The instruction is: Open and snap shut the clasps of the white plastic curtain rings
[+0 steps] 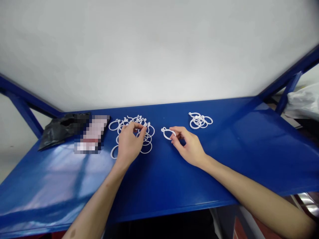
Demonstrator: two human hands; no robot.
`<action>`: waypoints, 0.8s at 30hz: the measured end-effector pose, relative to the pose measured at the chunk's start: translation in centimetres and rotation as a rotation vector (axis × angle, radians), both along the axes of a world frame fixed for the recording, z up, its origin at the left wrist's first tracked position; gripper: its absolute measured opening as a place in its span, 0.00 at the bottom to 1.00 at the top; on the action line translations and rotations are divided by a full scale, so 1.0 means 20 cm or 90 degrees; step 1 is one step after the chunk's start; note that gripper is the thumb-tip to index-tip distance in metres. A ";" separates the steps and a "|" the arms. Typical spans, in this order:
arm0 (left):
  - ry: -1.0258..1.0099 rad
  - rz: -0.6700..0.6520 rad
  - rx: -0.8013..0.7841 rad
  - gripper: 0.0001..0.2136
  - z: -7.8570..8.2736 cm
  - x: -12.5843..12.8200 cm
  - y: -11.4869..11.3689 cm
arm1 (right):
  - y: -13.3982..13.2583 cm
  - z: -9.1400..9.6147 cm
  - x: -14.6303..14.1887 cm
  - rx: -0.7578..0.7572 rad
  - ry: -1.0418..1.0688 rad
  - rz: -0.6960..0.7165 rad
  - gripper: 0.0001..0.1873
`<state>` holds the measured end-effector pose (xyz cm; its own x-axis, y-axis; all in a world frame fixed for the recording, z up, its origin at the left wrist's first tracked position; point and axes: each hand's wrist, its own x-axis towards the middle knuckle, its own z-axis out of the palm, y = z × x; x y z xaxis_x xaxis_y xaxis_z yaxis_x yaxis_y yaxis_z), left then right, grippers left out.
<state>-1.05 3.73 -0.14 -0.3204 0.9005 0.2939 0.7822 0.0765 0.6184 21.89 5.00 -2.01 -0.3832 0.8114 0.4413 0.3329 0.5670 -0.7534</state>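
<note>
My right hand is closed, its thumb and fingers pinching a white curtain ring by its right side. The small eyelet of that ring points to the upper left. My left hand reaches over a loose pile of white curtain rings, thumb and index finger drawn together at the pile's right part. Whatever sits between those fingertips is too small to make out, and the hand hides part of the pile. Farther right lies a smaller heap of several white curtain rings, apart from my right hand.
Everything lies on a blue table against a pale wall. A crumpled black plastic bag and a blurred-out flat packet are at the left. Blue frame bars slope at both sides; whitish plastic is beyond the right one.
</note>
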 end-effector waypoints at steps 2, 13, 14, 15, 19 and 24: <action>0.103 -0.028 0.074 0.08 -0.01 0.01 -0.01 | 0.00 0.00 0.00 -0.036 0.020 0.011 0.14; -0.165 -0.264 -0.024 0.09 0.00 0.18 -0.09 | -0.03 0.01 -0.01 -0.126 0.121 0.060 0.09; -0.176 -0.262 -0.020 0.09 0.00 0.18 -0.10 | -0.03 0.01 -0.01 -0.127 0.127 0.061 0.08; -0.177 -0.261 -0.011 0.09 -0.01 0.18 -0.10 | -0.04 0.02 -0.01 -0.127 0.130 0.065 0.08; -0.123 -0.271 0.063 0.07 -0.01 0.19 -0.13 | -0.06 0.04 0.00 -0.109 0.119 0.102 0.08; -0.032 -0.310 0.141 0.08 -0.02 0.19 -0.13 | -0.06 0.05 0.01 -0.060 0.051 0.128 0.08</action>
<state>2.69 1.04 -0.63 0.1010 0.8666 0.4887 0.6639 -0.4246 0.6156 22.09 3.78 -0.98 -0.5079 0.7613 0.4029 0.1577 0.5420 -0.8254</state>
